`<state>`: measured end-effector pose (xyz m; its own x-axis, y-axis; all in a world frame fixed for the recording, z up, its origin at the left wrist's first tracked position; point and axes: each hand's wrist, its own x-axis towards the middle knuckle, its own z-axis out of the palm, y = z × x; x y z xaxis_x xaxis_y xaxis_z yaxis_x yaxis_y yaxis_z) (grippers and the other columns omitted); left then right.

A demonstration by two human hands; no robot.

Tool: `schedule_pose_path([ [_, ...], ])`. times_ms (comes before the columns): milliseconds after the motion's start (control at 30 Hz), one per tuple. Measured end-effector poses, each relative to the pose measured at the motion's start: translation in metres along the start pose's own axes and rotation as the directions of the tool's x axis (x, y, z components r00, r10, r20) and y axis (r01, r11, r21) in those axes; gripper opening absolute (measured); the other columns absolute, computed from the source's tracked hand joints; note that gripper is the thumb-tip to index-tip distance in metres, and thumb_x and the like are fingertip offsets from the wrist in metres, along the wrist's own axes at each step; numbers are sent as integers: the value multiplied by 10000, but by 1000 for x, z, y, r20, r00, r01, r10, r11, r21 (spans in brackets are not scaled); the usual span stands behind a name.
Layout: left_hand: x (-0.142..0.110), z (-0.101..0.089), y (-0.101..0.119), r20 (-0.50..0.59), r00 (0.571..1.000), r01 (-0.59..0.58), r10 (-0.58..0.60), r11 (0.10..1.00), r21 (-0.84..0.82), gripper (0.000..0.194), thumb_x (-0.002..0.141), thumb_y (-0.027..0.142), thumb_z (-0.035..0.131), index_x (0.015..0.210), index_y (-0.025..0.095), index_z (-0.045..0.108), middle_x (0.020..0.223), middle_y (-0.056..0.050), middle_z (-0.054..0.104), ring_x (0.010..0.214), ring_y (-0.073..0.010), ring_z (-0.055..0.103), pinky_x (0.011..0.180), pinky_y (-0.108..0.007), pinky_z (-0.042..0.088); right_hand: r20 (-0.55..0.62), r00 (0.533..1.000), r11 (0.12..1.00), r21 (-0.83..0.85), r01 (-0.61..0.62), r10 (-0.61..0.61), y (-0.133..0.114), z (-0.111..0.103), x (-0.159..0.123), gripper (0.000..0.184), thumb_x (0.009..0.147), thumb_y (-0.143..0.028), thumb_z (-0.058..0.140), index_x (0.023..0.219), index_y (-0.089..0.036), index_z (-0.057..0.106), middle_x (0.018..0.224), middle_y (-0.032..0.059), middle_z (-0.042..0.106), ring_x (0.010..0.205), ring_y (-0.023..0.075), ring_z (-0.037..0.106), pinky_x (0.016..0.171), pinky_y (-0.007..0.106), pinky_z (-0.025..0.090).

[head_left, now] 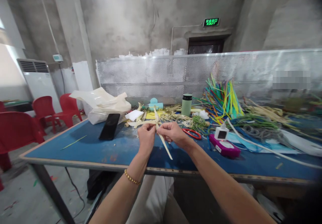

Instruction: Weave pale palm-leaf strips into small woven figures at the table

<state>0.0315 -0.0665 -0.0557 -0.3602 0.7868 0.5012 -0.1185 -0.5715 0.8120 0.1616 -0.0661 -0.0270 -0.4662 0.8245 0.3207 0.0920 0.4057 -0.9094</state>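
Observation:
Both my hands are raised over the blue table (83,150), pinching a crossed bundle of pale straw strips (161,135). My left hand (146,137), with a bead bracelet on its wrist, grips the strips from the left with closed fingers. My right hand (173,132) pinches the same strips from the right. One strip sticks up between the hands and another hangs down toward me.
A black phone (109,126) lies left of my hands. A white plastic bag (103,104), a green flask (186,105), red scissors (192,134), a purple box (224,147), coloured rods (222,98) and loose straw crowd the far side. Red chairs (45,111) stand at left.

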Motion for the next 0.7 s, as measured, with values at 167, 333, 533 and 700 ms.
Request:
schedule_pose_path([
  [167, 0, 0, -1, 10, 996, 85, -84, 994, -67, 50, 611, 165, 678, 635, 137, 712, 585, -17, 665, 528, -121, 548, 508, -211, 398, 6, 1000, 992, -129, 7, -6, 3, 6, 0, 333, 738, -438, 642, 573, -159, 563, 382, -47, 489, 303, 41, 324, 342, 179, 224],
  [333, -1, 0, 3, 130, 968, 240, -214, 939, -244, 164, 555, 227, 777, 628, 113, 684, 593, -34, 662, 524, -123, 587, 558, -236, 458, -161, 980, 986, -136, 96, -118, -3, -6, -1, 410, 770, -510, 607, 546, -167, 589, 353, -39, 449, 297, 62, 336, 334, 203, 249],
  [533, -2, 2, 6, 227, 927, 368, -300, 847, -384, 243, 498, 213, 824, 644, 99, 666, 646, -59, 680, 603, -179, 665, 700, -313, 530, -456, 864, 968, -216, 127, -215, -1, -33, 3, 344, 758, -454, 648, 597, -151, 678, 498, 14, 572, 466, 107, 467, 441, 229, 346],
  [700, -2, 2, 5, 339, 889, 433, -307, 804, -407, 284, 512, 214, 831, 719, 95, 676, 706, -79, 699, 615, -190, 674, 670, -315, 538, -212, 968, 966, -242, 85, -138, 8, -33, 8, 257, 754, -401, 659, 826, -177, 760, 826, 50, 721, 800, 209, 627, 692, 302, 482],
])
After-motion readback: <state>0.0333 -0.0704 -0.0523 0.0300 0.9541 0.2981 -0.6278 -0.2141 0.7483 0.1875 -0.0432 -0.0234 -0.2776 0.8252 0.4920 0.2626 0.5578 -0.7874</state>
